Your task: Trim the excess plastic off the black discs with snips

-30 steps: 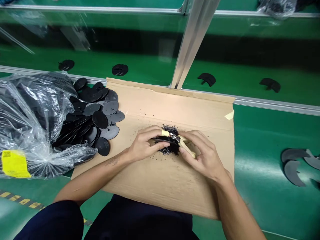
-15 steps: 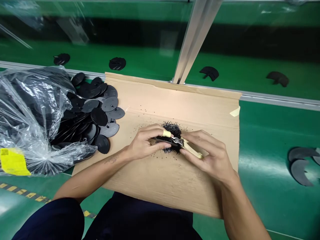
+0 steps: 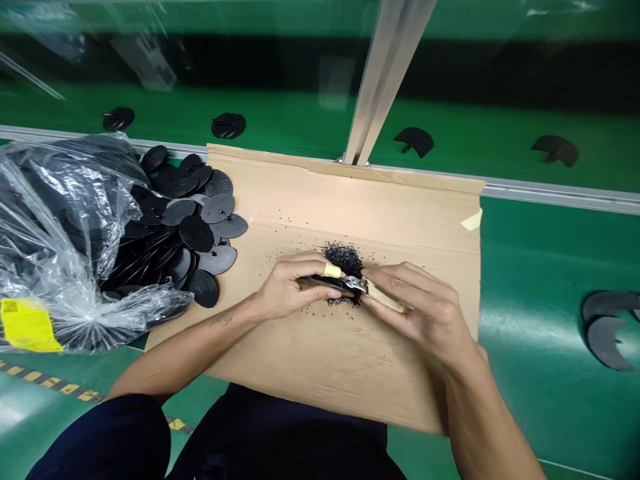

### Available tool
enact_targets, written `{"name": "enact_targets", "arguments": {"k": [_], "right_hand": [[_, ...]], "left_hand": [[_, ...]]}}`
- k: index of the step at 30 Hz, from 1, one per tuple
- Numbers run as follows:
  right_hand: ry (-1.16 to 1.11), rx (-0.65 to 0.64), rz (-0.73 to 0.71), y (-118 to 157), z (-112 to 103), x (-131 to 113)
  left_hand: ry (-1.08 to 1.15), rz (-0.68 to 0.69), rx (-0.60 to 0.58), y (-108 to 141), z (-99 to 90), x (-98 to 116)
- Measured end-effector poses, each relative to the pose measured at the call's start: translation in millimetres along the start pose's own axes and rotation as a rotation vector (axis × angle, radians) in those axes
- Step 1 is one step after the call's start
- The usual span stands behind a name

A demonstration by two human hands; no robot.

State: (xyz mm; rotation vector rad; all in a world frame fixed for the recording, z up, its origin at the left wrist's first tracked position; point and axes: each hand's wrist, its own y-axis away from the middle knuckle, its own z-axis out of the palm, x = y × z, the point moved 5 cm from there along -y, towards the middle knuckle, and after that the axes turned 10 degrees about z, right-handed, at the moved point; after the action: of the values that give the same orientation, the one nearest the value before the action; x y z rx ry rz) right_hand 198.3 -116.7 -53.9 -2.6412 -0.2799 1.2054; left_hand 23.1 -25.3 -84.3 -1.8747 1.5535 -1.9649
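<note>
Over the cardboard sheet (image 3: 310,353), my left hand (image 3: 287,288) is closed on a thin black plastic disc (image 3: 325,285), mostly hidden by the fingers. One of its fingers wears a pale yellow cover (image 3: 332,270). My right hand (image 3: 425,303) grips a pair of nippers (image 3: 383,295) with cream handles. Their metal jaws are at the disc's right edge, by my left fingertips; whether they bite on it I cannot tell. Beneath both hands lies a heap of tiny black clippings (image 3: 343,257).
Left of the cardboard, many black discs (image 3: 197,233) are piled beside a clear plastic bag (image 3: 55,220) with a yellow label (image 3: 29,325). At right, curved black pieces (image 3: 607,341) lie on the green surface (image 3: 530,287). A metal post (image 3: 387,80) stands behind the cardboard.
The nipper handles have come closer together as my right hand squeezed. My left hand and the disc stay nearly in place; the view has shifted slightly.
</note>
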Motion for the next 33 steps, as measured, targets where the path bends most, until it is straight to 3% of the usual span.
{"name": "enact_targets", "arguments": {"k": [11,22,26,29,33], "right_hand": [[0.009,0.013,-0.002,2,0,0],[0.009,0.024,-0.002,3,1,-1],[0.133,0.065,-0.02,2,0,1],[0.214,0.084,-0.055,2,0,1],[0.275,0.085,-0.069,1,-1,0]], "left_hand": [[-0.115,0.006,-0.027,-2,-0.8,5],[-0.437,0.18,-0.108,-2,0.9,17],[-0.487,0.208,-0.095,-2,-0.4,19],[-0.538,0.243,-0.158,-1,3.1,20],[-0.574,0.215,-0.156,0,3.4,18]]}}
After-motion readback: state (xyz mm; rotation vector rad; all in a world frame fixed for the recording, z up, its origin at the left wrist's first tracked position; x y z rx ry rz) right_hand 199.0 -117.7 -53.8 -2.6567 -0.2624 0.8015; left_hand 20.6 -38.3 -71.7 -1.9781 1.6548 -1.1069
